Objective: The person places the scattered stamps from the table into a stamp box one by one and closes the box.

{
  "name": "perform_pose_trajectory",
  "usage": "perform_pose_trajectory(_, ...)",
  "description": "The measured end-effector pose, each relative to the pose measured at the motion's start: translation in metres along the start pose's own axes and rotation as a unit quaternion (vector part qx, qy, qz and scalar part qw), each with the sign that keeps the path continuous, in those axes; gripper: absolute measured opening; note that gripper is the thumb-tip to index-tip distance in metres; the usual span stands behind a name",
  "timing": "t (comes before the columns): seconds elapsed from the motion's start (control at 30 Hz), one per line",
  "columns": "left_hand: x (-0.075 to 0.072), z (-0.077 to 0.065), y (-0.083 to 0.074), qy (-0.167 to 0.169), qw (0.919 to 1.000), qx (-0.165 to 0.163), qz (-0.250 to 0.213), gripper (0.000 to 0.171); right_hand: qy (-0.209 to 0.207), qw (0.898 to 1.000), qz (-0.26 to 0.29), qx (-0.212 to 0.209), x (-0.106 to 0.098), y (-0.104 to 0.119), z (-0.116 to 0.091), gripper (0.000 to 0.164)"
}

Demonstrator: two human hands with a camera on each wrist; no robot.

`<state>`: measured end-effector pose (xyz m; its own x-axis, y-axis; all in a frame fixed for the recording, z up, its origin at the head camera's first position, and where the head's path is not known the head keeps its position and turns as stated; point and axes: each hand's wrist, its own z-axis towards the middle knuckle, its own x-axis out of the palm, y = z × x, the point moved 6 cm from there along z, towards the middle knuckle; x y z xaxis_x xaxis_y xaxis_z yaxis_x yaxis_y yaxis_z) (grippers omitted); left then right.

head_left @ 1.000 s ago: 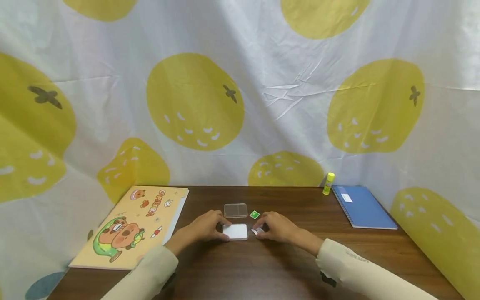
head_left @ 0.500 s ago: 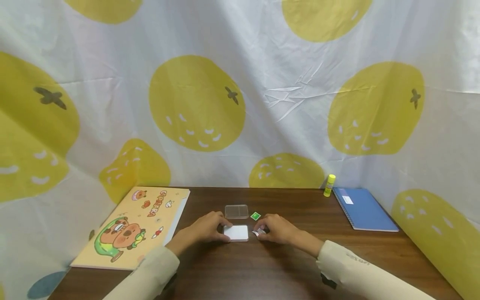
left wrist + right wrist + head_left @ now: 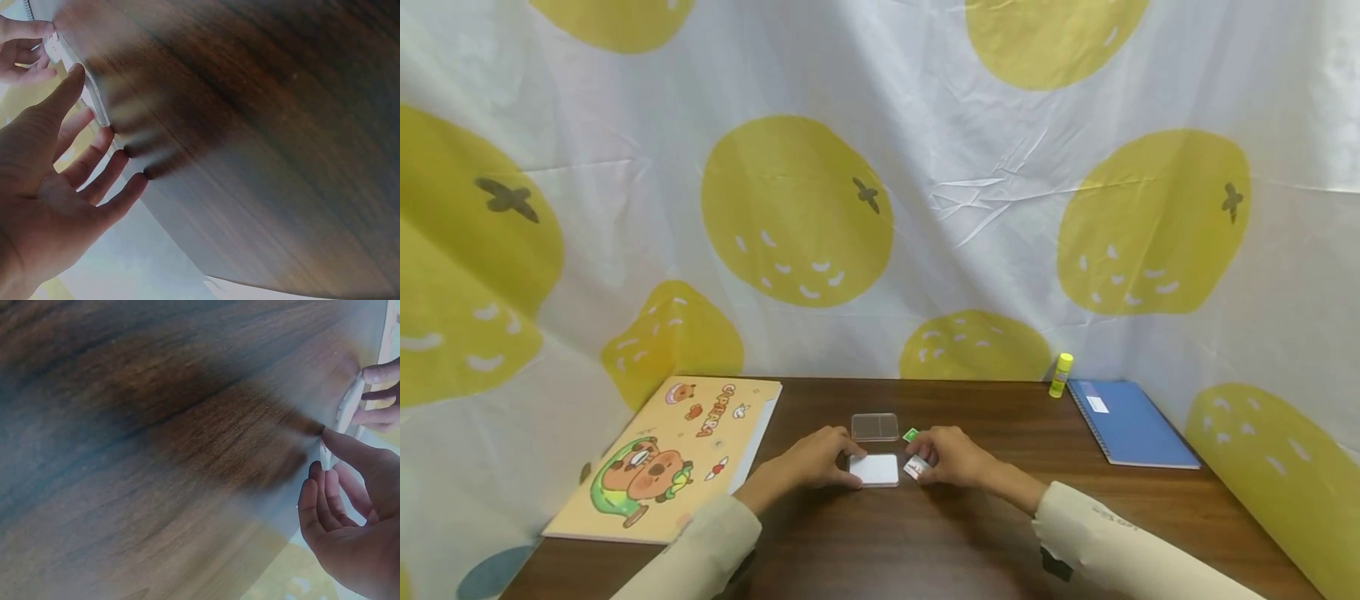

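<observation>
In the head view, my left hand [image 3: 820, 457] holds a small flat clear case with a white top [image 3: 874, 471] by its left end, thumb at the near corner and fingers at the far one. My right hand [image 3: 957, 456] pinches a small white printed card [image 3: 915, 467] between thumb and fingers, just right of that case. Seen from the right wrist, the card [image 3: 325, 454] stands nearly edge-on between thumb and fingertips. Behind the right fingertips lies a small green card with a white border [image 3: 912, 435], partly covered by that hand. A clear plastic lid [image 3: 874, 427] lies just beyond the case.
A large cream folder with capybara drawings [image 3: 662, 467] lies on the left of the dark wooden table [image 3: 880, 550]. At the back right stand a yellow glue stick [image 3: 1061, 376] and, beside it, a blue spiral notebook [image 3: 1135, 425]. A lemon-print curtain [image 3: 970, 275] hangs behind.
The small card in my right hand has turned so more of its printed face shows. The right fingers now overlap the green card. My left hand stays at the case.
</observation>
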<state>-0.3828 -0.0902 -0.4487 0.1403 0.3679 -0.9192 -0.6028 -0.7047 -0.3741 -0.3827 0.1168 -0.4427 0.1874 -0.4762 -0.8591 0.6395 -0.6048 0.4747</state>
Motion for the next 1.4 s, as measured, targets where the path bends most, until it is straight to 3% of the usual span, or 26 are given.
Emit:
perform_pose_trajectory(0.23, -0.002, -0.002, 0.000, -0.002, 1.0000, 0.001, 0.005, 0.046, 0.006, 0.999, 0.039, 0.020, 0.000, -0.004, 0.002, 0.031)
perform_pose_trajectory(0.43, -0.004, -0.004, -0.001, -0.004, 1.0000, 0.001, 0.008, 0.045, -0.008, 1.000, 0.023, 0.008, -0.003, -0.004, 0.004, 0.037)
perform_pose_trajectory(0.7, -0.005, -0.003, 0.001, -0.009, 0.9999, -0.003, 0.012, 0.045, -0.014, 0.999, 0.021, -0.019, -0.009, -0.001, 0.007, 0.017)
perform_pose_trajectory(0.97, -0.005, -0.001, 0.000, -0.006, 0.9999, -0.008, 0.004, 0.045, -0.013, 0.999, 0.042, -0.021, -0.016, 0.006, 0.017, 0.017)
perform_pose_trajectory(1.4, -0.001, -0.002, 0.000, -0.001, 0.9999, -0.014, 0.004, 0.044, 0.005, 0.997, 0.067, -0.041, 0.007, 0.028, 0.030, 0.018)
